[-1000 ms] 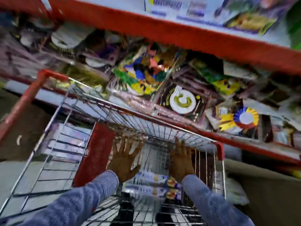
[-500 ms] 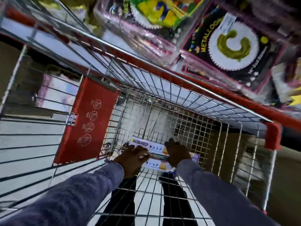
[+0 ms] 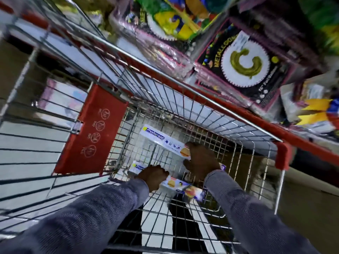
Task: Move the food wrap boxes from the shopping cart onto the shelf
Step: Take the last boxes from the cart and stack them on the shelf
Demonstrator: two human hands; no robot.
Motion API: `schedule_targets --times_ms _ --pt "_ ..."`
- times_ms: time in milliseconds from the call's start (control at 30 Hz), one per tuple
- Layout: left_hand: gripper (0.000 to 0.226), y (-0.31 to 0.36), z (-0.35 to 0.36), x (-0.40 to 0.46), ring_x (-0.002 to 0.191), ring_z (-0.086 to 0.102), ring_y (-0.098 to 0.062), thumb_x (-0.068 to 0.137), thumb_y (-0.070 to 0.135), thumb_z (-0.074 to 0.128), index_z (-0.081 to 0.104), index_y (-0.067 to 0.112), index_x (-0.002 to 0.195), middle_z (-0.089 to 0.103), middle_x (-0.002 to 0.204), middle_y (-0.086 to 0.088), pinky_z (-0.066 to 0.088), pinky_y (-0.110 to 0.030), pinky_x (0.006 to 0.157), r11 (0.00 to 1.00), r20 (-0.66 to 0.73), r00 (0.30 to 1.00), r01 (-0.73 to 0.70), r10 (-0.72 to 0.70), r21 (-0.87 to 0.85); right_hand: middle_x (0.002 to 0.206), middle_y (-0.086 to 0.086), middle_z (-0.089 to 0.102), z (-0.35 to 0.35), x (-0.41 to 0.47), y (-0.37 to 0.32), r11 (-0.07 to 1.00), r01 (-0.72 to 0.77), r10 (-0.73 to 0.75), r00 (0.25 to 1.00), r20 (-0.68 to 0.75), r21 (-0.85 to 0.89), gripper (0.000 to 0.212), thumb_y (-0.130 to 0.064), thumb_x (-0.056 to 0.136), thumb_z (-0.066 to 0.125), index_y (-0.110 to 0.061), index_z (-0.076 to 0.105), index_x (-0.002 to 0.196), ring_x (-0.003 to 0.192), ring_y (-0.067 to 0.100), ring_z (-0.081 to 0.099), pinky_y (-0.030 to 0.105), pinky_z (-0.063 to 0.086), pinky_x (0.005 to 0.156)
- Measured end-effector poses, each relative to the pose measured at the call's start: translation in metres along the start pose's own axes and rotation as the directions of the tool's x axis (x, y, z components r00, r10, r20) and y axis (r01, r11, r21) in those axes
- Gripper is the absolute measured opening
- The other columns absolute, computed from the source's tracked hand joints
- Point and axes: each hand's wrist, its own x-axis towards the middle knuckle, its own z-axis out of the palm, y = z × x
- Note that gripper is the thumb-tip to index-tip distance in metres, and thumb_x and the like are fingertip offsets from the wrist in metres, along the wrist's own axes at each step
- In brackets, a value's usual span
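Two long white food wrap boxes are down inside the wire shopping cart (image 3: 183,99). The upper box (image 3: 161,141) is tilted up, and my right hand (image 3: 200,160) grips its right end. The lower box (image 3: 174,184) lies nearer me, and my left hand (image 3: 154,176) is closed over its left part. Both arms reach down into the basket in blue-grey sleeves. The red shelf edge (image 3: 302,143) runs just beyond the cart's far rim.
A red child-seat flap (image 3: 91,132) hangs on the cart's left inner side. Packets of foil balloons (image 3: 242,65) and party goods fill the shelf beyond the cart. A red corner bumper (image 3: 283,154) caps the cart's right corner. Floor tiles show through the mesh.
Both hands have closed on the boxes and drawn them apart: my right hand has raised one box up and away, while my left holds the other lower down.
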Motion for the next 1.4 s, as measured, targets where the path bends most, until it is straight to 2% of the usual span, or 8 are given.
schedule_targets --times_ms 233,400,467,600,833,1000,1233,1400 --pt "0.06 0.013 -0.125 -0.105 0.122 0.056 -0.031 0.077 0.034 0.064 0.055 0.017 0.133 0.063 0.131 -0.011 0.049 -0.039 0.099 0.995 -0.202 0.977 0.059 -0.074 -0.081 0.13 0.009 0.062 -0.134 -0.069 -0.044 0.996 0.076 -0.084 0.96 -0.267 -0.04 0.059 -0.038 0.082 0.06 -0.023 0.044 0.137 0.118 0.031 0.059 0.04 0.05 0.096" --pt "0.062 0.024 -0.191 -0.167 0.09 0.072 -0.032 0.055 0.056 0.053 0.072 0.025 0.104 0.078 0.093 -0.008 0.059 -0.037 0.073 0.992 -0.515 0.848 0.085 -0.122 -0.094 0.121 0.012 0.068 -0.219 -0.094 -0.06 0.983 0.185 -0.172 0.909 -0.38 -0.002 0.053 -0.048 0.077 0.06 -0.027 0.058 0.125 0.111 0.033 0.064 0.046 0.054 0.091" --pt "0.062 0.058 -0.273 -0.25 0.094 0.071 -0.03 0.053 0.064 0.052 0.069 0.028 0.101 0.076 0.093 -0.004 0.054 -0.035 0.074 0.99 -0.684 0.729 0.111 -0.026 0.081 0.112 0.011 0.071 -0.311 -0.171 -0.09 0.974 0.173 -0.227 0.788 -0.572 -0.149 0.047 -0.046 0.074 0.06 -0.025 0.063 0.117 0.104 0.031 0.067 0.043 0.056 0.084" --pt "0.058 0.071 -0.322 -0.273 0.094 0.071 -0.017 0.051 0.056 0.072 0.07 0.041 0.108 0.078 0.096 0.005 0.053 -0.025 0.075 0.994 -0.7 0.712 0.107 -0.062 0.02 0.128 0.016 0.065 -0.362 -0.184 -0.099 0.965 0.204 -0.26 0.806 -0.532 -0.162 0.049 -0.03 0.082 0.07 -0.014 0.06 0.127 0.116 0.03 0.06 0.037 0.05 0.095" --pt "0.053 0.116 -0.448 -0.342 0.097 0.069 -0.015 0.051 0.047 0.081 0.075 0.041 0.104 0.078 0.101 0.007 0.05 -0.022 0.078 0.996 -0.858 0.512 0.047 0.037 0.07 0.121 0.021 0.059 -0.465 -0.25 -0.108 0.974 0.109 -0.216 0.705 -0.676 -0.198 0.042 -0.027 0.087 0.067 -0.009 0.06 0.124 0.118 0.034 0.053 0.037 0.044 0.093" --pt "0.058 0.132 -0.511 -0.341 0.11 0.064 -0.007 0.051 0.048 0.088 0.075 0.037 0.106 0.071 0.118 0.016 0.051 -0.023 0.091 0.997 -0.865 0.497 -0.003 0.067 0.076 0.128 0.019 0.058 -0.508 -0.257 -0.097 0.979 0.076 -0.189 0.682 -0.706 -0.188 0.041 -0.026 0.089 0.064 -0.005 0.058 0.124 0.12 0.033 0.052 0.04 0.044 0.099" --pt "0.049 0.148 -0.573 -0.319 0.091 0.07 -0.007 0.055 0.045 0.087 0.077 0.036 0.102 0.077 0.103 0.017 0.061 -0.032 0.08 0.991 -0.844 0.519 -0.046 0.133 0.128 0.15 0.006 0.045 -0.576 -0.212 -0.076 0.989 0.04 -0.129 0.7 -0.702 -0.142 0.053 -0.022 0.091 0.062 -0.015 0.046 0.141 0.136 0.023 0.044 0.031 0.036 0.112" --pt "0.047 0.144 -0.599 -0.3 0.089 0.07 -0.008 0.055 0.039 0.087 0.077 0.036 0.101 0.078 0.1 0.015 0.061 -0.034 0.082 0.988 -0.822 0.549 -0.078 0.152 0.13 0.152 0.009 0.042 -0.604 -0.166 -0.059 0.992 -0.041 -0.052 0.741 -0.67 -0.122 0.054 -0.019 0.093 0.058 -0.014 0.041 0.144 0.134 0.026 0.047 0.041 0.039 0.113"
